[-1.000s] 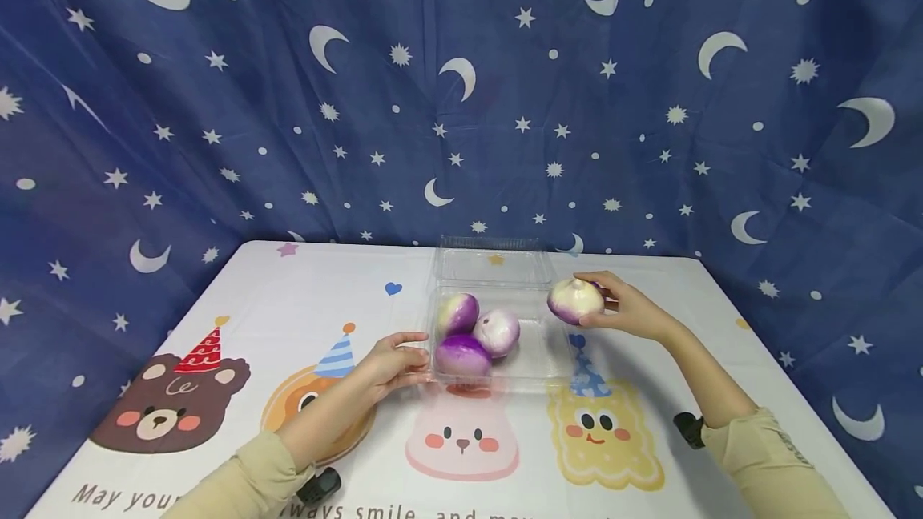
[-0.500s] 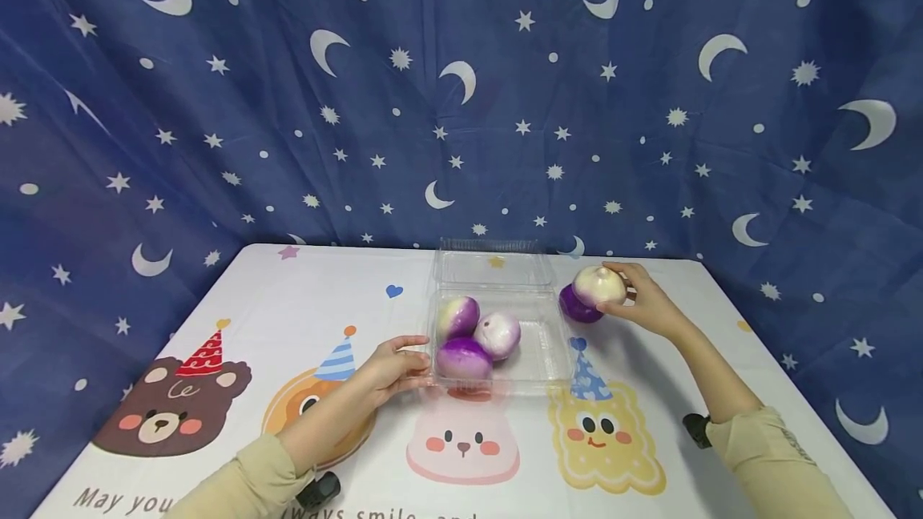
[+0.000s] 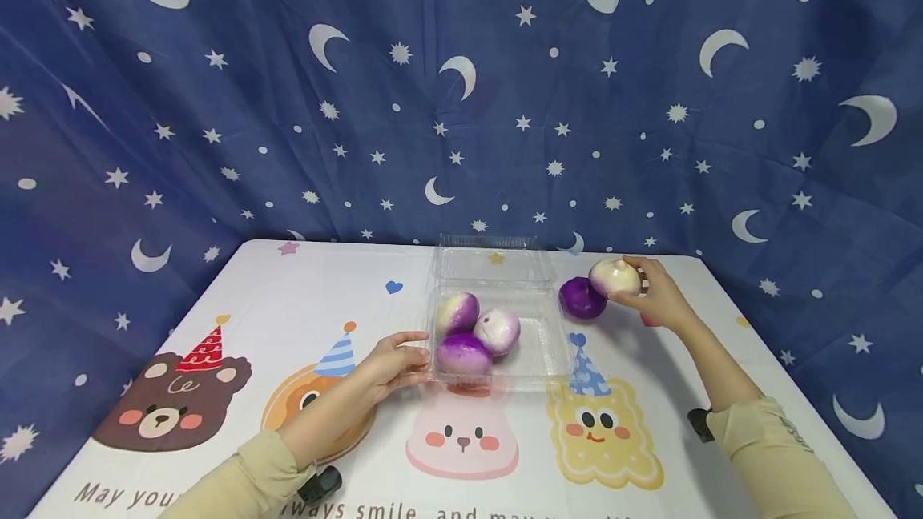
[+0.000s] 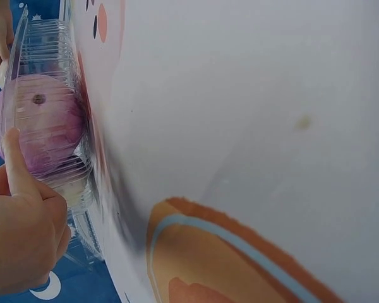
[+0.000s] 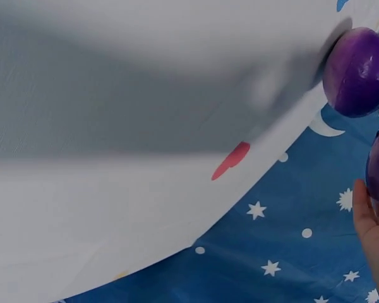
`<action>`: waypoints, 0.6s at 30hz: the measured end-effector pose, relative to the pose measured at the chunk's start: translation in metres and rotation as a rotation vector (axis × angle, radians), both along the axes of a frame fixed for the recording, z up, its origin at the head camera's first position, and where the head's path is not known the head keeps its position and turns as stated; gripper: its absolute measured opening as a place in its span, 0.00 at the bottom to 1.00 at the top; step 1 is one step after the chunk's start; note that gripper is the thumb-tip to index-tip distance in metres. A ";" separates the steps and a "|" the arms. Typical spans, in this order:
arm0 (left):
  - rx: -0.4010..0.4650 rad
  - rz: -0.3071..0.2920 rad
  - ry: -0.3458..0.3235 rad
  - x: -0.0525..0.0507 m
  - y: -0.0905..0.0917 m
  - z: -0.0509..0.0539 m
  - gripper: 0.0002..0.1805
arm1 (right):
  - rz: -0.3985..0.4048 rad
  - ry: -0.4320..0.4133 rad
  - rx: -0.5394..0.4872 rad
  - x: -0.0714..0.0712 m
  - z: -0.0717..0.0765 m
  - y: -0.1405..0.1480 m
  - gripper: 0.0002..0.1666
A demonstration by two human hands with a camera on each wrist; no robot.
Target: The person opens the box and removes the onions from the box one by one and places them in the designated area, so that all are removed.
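Onion [image 3: 613, 277], light, stiff, slippery and best taken round its girth, I judge: right hand [image 3: 659, 295] with fingers clamped on it, left hand [image 3: 392, 364] touching the clear box [image 3: 546, 349], hold unclear.

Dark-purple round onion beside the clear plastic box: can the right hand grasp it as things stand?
Probably not: the right hand grips a round white-and-purple onion. Otherwise the way looks free: the dark-purple onion lies close by, its top mostly uncovered.

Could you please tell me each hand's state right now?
Left hand: touching the clear, rectangular plastic container; whether gripping cannot be told.
Right hand: holding a glossy, round white-and-purple onion.
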State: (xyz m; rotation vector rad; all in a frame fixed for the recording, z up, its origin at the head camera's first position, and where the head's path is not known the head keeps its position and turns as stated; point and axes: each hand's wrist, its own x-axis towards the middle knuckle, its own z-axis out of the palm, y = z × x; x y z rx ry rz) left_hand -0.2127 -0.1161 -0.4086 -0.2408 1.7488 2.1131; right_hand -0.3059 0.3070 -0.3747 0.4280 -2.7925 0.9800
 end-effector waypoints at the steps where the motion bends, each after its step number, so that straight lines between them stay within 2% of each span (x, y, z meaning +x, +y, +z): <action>1: 0.001 0.001 -0.001 0.000 0.000 0.000 0.27 | -0.006 0.000 -0.001 0.000 0.000 0.001 0.42; 10: -0.005 -0.003 -0.004 0.001 0.000 -0.002 0.27 | -0.059 -0.063 0.024 0.000 -0.002 0.008 0.44; 18: 0.007 -0.005 0.010 0.000 -0.001 -0.001 0.27 | -0.067 -0.104 0.017 -0.010 -0.007 0.012 0.42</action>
